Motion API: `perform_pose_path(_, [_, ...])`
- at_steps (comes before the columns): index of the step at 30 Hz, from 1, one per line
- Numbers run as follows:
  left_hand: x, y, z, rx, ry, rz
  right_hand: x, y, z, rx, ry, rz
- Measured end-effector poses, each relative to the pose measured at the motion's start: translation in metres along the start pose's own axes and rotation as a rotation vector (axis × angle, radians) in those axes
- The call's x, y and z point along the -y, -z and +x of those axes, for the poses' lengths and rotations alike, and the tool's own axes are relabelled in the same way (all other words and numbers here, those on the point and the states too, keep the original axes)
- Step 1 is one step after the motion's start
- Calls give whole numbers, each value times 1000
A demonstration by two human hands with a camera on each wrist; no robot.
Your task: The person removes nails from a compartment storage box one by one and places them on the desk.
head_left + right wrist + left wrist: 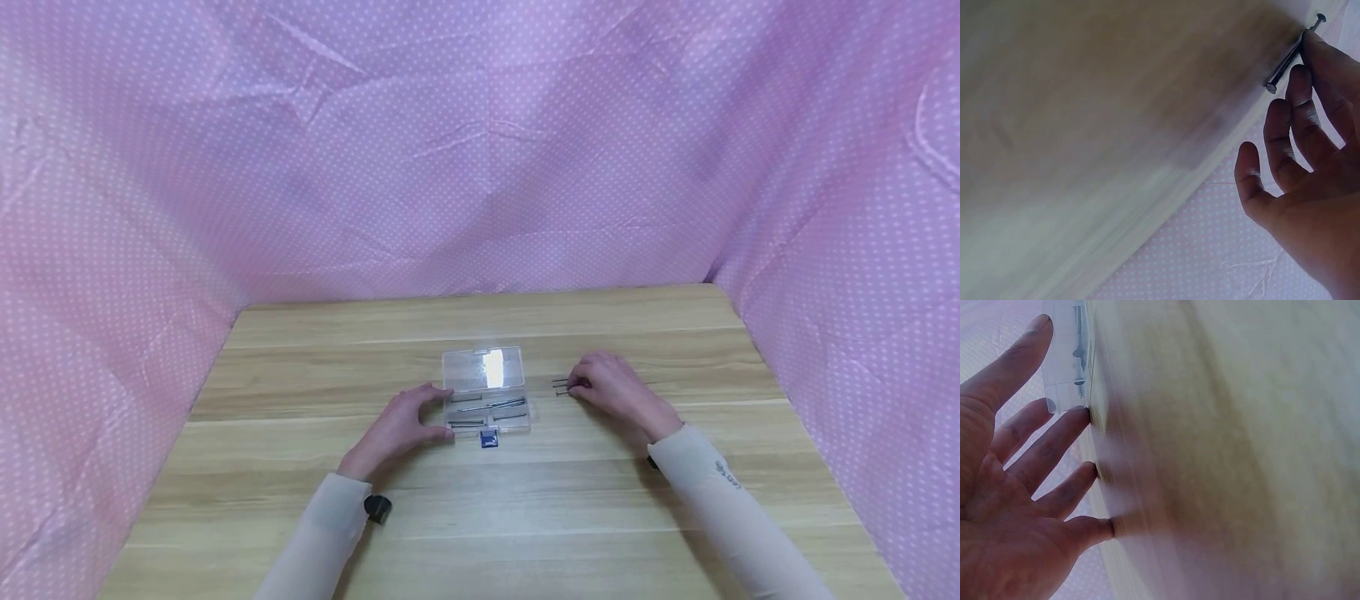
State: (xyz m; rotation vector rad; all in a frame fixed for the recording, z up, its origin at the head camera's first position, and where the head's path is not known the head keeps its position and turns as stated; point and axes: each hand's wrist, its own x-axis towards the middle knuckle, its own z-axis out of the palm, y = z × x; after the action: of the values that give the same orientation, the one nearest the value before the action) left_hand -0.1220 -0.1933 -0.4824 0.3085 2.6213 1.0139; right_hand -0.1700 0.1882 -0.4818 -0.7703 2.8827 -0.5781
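Observation:
A clear plastic box lies on the table with its lid swung back and a blue tab at its front. Several metal nails lie in its compartments. My left hand is at the box's left side, thumb and index finger spread, tips right at the wall; the left wrist view shows the fingers fairly straight. To the right of the box, my right hand has thumb and index fingertips closed in on a nail at table level. More nails stick out left of the fingers.
The wooden table carries the box and nails near its middle. Pink cloth with white dots hangs behind and along both sides of the table. A black band piece sits at the left wrist.

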Motion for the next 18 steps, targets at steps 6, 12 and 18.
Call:
perform_pose_path(6, [0,0,0,2,3,-3,-1,-1,0,-3,4,1])
perform_pose_path(12, [0,0,0,0,12,-11,0,0,-3,-28,-1,-1])
perform_pose_path(18, [-1,1,0,0,15,-11,7,4,-7,-78,-5,8])
